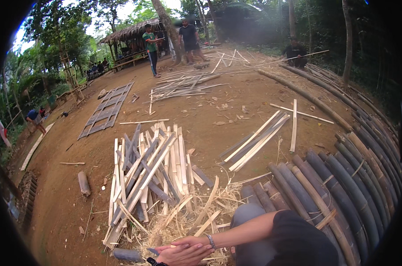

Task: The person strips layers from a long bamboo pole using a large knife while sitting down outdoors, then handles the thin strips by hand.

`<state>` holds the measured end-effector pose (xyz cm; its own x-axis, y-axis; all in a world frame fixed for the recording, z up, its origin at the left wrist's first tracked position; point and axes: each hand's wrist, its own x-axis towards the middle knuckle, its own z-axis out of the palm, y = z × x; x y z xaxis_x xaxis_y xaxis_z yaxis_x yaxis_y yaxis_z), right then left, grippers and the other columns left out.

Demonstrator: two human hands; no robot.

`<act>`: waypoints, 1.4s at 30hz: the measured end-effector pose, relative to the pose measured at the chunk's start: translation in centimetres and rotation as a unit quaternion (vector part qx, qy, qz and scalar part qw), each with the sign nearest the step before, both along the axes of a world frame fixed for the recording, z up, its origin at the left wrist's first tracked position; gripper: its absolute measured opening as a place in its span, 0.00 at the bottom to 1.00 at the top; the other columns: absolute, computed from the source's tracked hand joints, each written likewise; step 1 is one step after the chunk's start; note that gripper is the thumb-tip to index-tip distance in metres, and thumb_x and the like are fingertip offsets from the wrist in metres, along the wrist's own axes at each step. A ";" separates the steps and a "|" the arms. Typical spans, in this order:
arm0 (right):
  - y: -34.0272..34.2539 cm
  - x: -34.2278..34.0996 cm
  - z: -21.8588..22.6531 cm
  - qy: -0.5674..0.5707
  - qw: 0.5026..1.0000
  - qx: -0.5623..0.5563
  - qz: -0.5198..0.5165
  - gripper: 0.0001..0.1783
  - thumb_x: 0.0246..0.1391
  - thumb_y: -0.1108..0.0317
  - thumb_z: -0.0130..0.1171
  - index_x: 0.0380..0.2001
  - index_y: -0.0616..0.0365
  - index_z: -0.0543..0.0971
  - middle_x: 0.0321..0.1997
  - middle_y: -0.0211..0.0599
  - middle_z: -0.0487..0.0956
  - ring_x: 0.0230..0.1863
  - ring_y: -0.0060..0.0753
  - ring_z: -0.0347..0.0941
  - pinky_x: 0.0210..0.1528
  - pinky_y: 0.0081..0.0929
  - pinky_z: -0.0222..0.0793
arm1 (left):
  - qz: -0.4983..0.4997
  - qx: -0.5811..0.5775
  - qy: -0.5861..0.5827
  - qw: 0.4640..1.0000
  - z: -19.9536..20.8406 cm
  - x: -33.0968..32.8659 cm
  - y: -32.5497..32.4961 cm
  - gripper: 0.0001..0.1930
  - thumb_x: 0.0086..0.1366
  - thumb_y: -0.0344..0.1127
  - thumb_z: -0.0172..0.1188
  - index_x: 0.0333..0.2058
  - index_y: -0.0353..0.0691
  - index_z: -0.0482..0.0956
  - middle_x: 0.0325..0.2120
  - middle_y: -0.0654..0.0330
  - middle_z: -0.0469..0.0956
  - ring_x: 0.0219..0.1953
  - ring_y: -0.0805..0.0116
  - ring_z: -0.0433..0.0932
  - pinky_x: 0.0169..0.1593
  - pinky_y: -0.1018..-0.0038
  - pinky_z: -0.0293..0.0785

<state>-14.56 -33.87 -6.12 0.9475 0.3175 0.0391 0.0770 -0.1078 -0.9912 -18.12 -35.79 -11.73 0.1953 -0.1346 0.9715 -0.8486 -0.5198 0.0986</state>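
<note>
My two hands are pressed together at the bottom of the view, above a pile of pale bamboo shavings (174, 228). My right hand (193, 240), with a bracelet at its wrist, reaches in from the right. Against it lies my left hand (185, 255), its fingers together and a dark band at its wrist. A sliver of something pale shows between them, and a small grey-blue, blade-like tip (153, 251) sticks out at their left; what they hold is mostly hidden. Just beyond lies a heap of split bamboo strips (150, 170), pale and grey.
Dark bamboo poles (338, 186) lie side by side on my right. A bamboo lattice frame (108, 108) and a short bamboo piece (83, 183) lie on the dirt at left. More strips (256, 141) lie ahead. People stand and crouch farther off, near a thatched shelter (132, 37).
</note>
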 end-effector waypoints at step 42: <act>-6.8 -7.9 -7.2 -0.289 0.750 -0.592 0.054 0.48 0.38 0.49 0.57 0.64 0.58 0.58 0.62 0.48 0.67 0.69 0.40 0.52 0.71 0.61 0.17 | -0.160 0.619 0.399 0.657 9.3 9.2 4.3 0.34 0.39 0.69 0.67 0.30 0.40 0.82 0.19 0.54 0.79 0.27 0.56 0.81 0.31 0.65 0.74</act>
<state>-22.49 -40.70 -13.34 0.8471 0.5277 0.0627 0.5289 -0.8487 -0.0025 -8.95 -31.48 -2.46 0.3458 -0.8836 -0.3158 -0.8692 -0.4284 0.2469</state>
